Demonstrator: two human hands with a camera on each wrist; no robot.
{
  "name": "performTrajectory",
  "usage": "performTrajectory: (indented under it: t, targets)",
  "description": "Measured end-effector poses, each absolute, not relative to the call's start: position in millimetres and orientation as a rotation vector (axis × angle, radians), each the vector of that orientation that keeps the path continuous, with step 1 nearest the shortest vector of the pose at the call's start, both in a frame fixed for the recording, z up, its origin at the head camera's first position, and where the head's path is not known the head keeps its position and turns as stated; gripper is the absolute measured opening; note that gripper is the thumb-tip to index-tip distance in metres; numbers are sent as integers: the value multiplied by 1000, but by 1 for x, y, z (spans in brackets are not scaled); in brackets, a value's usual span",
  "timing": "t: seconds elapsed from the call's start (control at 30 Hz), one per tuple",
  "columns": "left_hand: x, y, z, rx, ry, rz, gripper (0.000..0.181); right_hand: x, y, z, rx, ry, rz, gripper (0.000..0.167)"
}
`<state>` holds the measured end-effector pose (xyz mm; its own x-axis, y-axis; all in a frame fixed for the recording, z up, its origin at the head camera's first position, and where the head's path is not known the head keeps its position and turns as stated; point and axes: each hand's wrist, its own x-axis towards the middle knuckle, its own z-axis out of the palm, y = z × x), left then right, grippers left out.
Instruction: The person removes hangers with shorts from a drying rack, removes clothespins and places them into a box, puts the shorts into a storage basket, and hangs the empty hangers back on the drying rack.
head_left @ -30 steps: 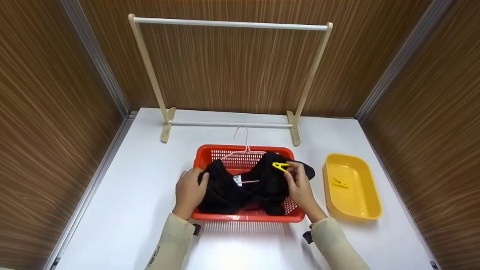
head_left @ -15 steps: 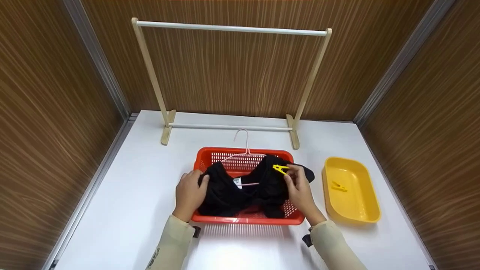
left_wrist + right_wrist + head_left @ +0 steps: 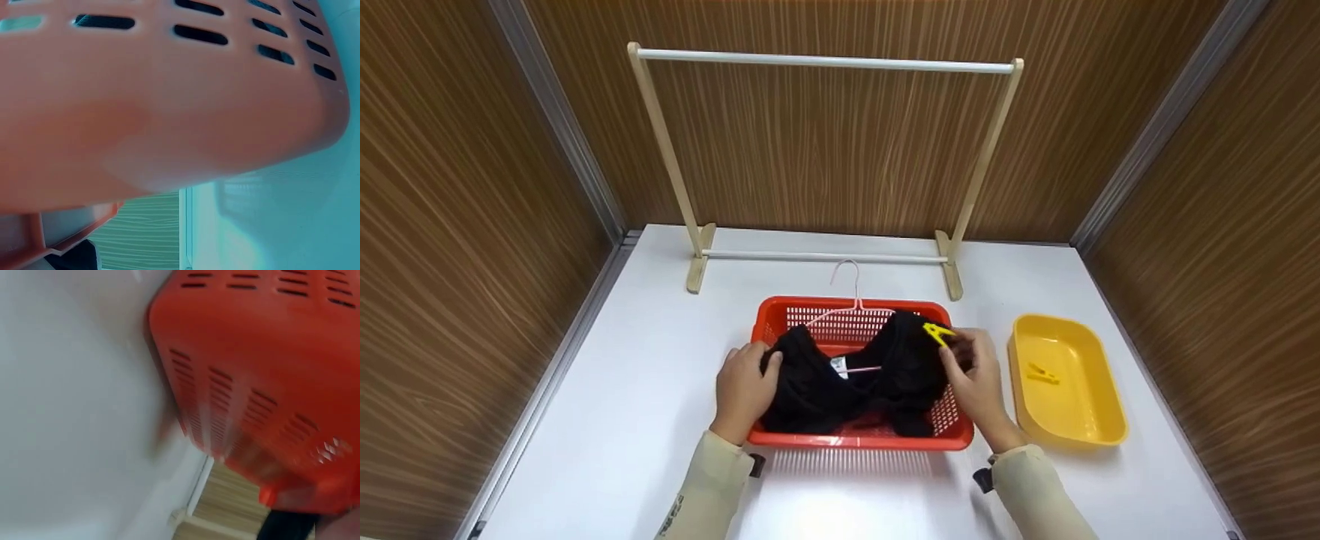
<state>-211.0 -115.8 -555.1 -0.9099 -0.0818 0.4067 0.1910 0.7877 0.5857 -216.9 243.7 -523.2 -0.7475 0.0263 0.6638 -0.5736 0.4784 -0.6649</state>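
Observation:
A black garment (image 3: 817, 390) with a white label lies over a red basket (image 3: 862, 442), with a pink hanger (image 3: 856, 289) inside it, hook towards the rack. My left hand (image 3: 744, 386) grips the garment's left shoulder, thumb on top of the cloth. Against the garment's right shoulder, my right hand (image 3: 979, 379) pinches a yellow clip (image 3: 936, 332) between thumb and fingers; whether its jaws hold cloth cannot be told. Both wrist views show mainly the outside of the basket (image 3: 169, 112), (image 3: 253, 343), with the fingers' hold hidden.
Behind the basket stands a rack with a white top bar (image 3: 825, 60) and wooden feet. To the right, a yellow tray (image 3: 1080, 390) holds another yellow clip (image 3: 1043, 374). Wood-patterned walls enclose the white table (image 3: 660, 330) at the back and sides.
My right hand and the yellow clip have shifted a little to the right over the garment's shoulder. The left hand keeps its grip on the cloth.

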Motion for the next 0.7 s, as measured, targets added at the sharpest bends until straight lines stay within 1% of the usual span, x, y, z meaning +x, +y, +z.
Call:
performTrajectory:
  t: [0.17,0.23,0.43,0.57,0.7]
  targets:
    - [-212,-115,-557,-76,-2555,-905,23,-224,283,-527,350,-2083,1141,39]
    - [-212,-116,-557,-74,-2552,-900,23,-223,299,-525,334,-2070,1116,38]
    - [-212,-117,-557,-89,-2545,-880,24,-217,345,-513,258,-2184,815,34]
    - [-211,-117,-557,-84,-2553,-886,24,-215,374,-502,90,-2390,709,35]
    - [-211,-116,-556,-90,-2554,-890,23,-216,400,-493,-81,-2635,669,40]
